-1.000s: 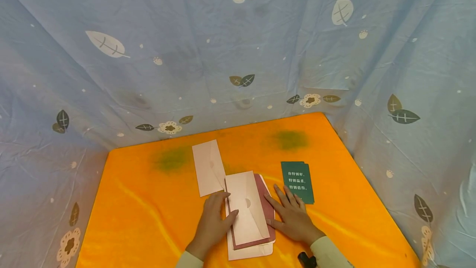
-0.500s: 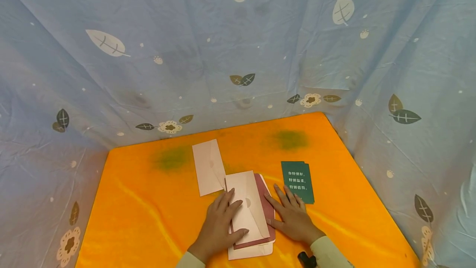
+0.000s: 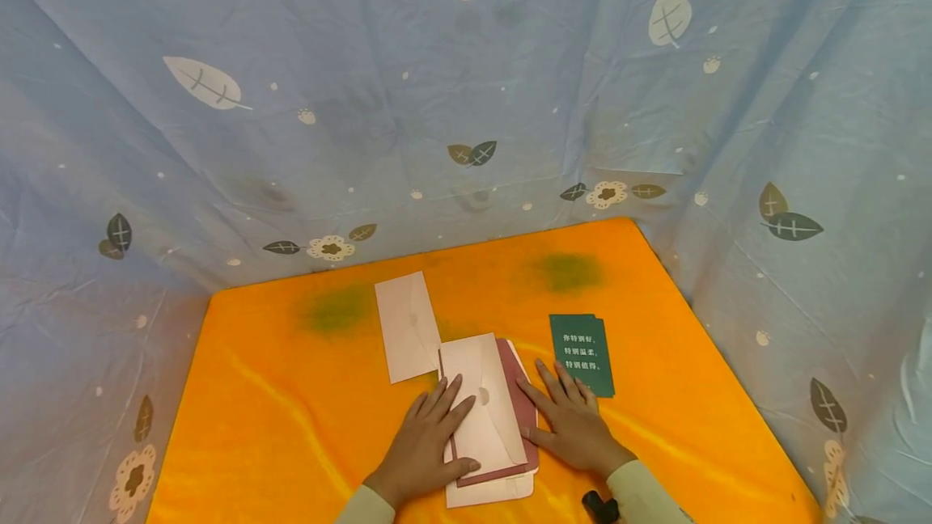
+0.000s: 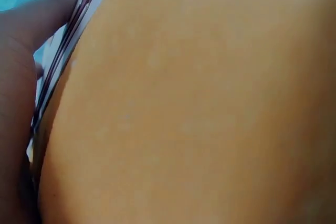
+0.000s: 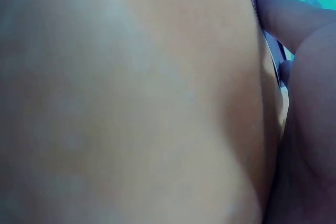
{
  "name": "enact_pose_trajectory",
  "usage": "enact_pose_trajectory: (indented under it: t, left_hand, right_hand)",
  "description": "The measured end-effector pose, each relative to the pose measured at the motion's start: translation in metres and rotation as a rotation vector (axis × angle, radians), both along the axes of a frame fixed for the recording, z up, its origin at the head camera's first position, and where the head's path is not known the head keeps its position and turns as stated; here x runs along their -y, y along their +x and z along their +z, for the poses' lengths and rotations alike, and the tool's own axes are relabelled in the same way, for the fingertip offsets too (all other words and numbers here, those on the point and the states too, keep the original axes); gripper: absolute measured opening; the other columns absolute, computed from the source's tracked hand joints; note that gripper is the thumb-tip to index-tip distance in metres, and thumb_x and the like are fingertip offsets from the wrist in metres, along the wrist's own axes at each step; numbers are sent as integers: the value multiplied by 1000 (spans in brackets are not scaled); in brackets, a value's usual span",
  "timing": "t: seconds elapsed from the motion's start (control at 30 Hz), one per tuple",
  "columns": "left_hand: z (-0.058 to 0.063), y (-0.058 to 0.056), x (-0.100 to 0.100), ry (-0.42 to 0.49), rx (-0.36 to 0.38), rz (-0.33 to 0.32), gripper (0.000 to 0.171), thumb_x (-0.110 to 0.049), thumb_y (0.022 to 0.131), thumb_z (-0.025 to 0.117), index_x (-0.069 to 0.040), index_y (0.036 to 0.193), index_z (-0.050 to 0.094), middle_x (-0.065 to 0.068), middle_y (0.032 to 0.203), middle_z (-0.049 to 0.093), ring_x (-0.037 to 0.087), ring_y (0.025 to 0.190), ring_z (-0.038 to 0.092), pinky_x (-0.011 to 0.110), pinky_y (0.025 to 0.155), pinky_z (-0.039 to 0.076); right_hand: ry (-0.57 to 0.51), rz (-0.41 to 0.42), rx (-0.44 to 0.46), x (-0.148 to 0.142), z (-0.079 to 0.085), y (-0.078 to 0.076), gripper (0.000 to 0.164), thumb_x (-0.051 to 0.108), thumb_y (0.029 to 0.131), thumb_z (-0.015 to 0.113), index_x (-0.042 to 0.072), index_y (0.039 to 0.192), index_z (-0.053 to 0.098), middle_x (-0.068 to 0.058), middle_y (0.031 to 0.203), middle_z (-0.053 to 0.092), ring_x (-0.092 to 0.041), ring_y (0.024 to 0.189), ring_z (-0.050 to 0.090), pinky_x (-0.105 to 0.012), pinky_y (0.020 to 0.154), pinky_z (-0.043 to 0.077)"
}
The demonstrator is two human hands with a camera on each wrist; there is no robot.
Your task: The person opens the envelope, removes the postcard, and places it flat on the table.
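Observation:
A pale pink envelope [image 3: 484,399] tops a loose stack at the front middle of the table in the head view. Beneath it show a dark pink envelope [image 3: 519,386] and, lowest, another pale pink one [image 3: 489,494]. My left hand [image 3: 422,447] rests on the stack's left side, fingers spread and fairly straight, thumb near the lower edge. Along the right side lies my right hand [image 3: 571,423], with thumb and index fingertip on the dark pink envelope and the other fingers reaching toward the green cards [image 3: 582,354]. Both wrist views show mostly orange cloth, with a thumb at the stack's edge.
Behind the stack to the left lies a separate pale pink envelope [image 3: 408,328], its corner close to the stack. Orange cloth [image 3: 269,395] covers the table. A blue patterned curtain [image 3: 379,128] surrounds the back and sides. A black object [image 3: 600,508] sits by the right wrist.
My left hand has moved from the stack's left edge to lie flatter over it, its thumb shifting down toward the lower edge. The right hand and the envelopes stay nearly the same.

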State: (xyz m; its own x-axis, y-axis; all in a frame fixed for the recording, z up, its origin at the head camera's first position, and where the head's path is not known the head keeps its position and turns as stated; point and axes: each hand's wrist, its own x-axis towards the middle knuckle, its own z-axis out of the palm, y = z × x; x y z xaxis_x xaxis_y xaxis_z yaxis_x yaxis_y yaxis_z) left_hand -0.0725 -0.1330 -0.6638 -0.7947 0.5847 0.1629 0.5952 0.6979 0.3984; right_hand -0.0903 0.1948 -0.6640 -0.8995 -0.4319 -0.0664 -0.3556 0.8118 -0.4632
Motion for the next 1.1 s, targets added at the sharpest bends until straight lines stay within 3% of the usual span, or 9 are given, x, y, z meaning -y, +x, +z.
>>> enact_pose_trajectory:
  t: [0.27,0.53,0.83,1.1]
  left_hand:
    - [-9,0,1,-15,-21,10,90,-74,97,63,-21,168,46,8,179,24,32,163,20,66,121,29]
    - [-13,1,2,12,-43,16,88,-74,98,63,-22,167,47,8,178,27,34,162,24,67,119,30]
    - [-17,0,3,34,-28,25,89,-76,97,63,-24,168,46,6,179,25,31,163,21,66,120,26]
    - [-15,0,3,15,-19,25,88,-76,97,62,-23,166,48,6,178,26,30,163,21,66,121,27]
  right_hand:
    - [36,8,60,-1,0,-2,83,69,104,57,33,173,30,-4,182,2,-38,165,-5,-70,122,5]
    - [20,1,43,2,-1,-2,82,67,104,59,32,173,33,-6,182,5,-41,165,-2,-71,121,6]
    - [-75,-30,-19,7,4,0,77,51,103,72,25,169,44,-13,180,18,-46,163,7,-75,119,9]
    - [-173,-105,-26,23,8,1,69,45,102,75,17,162,55,-20,176,25,-48,162,9,-76,118,8]
